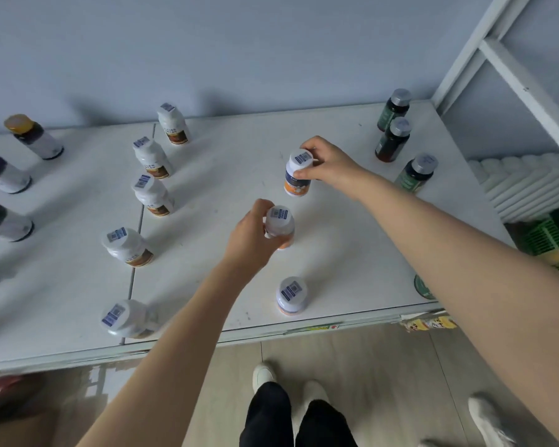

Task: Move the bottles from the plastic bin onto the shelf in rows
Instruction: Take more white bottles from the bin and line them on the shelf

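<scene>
On the white shelf (pixel 352 221) my right hand (pixel 328 164) grips a white bottle with an orange label (pixel 298 175) near its cap, the bottle standing upright at the far end of a row. My left hand (pixel 250 235) holds a second bottle of the same kind (pixel 279 225) just in front of it. A third orange-label bottle (pixel 291 295) stands alone near the shelf's front edge, in line with the other two.
A row of several white brown-label bottles (pixel 154 195) runs down the shelf to the left. Yellow-capped bottles (pixel 34 137) stand at far left, dark green-label bottles (pixel 392 140) at right. A green plastic bin (pixel 546 235) sits low right beside the shelf frame (pixel 510 69).
</scene>
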